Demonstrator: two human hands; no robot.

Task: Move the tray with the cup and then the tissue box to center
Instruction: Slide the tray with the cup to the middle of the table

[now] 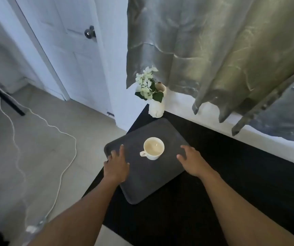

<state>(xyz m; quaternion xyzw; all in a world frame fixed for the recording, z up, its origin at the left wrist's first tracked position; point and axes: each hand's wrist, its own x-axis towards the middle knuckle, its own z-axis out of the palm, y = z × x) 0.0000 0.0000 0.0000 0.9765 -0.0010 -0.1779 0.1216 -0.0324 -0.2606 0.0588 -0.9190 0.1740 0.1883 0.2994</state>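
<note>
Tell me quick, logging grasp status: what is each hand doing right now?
Left hand: open, fingers spread on the left edge of the tray, not clearly gripping.
Right hand: open, at the tray's right edge; contact cannot be told.

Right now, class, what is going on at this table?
A person reaches with both hands for a grey tray on a black table. The left hand lies at the tray's left edge and the right hand at its right edge, fingers spread, not yet gripping. A white cup stands on the tray between them. A vase of flowers stands behind the tray. No tissue box is in view.
</note>
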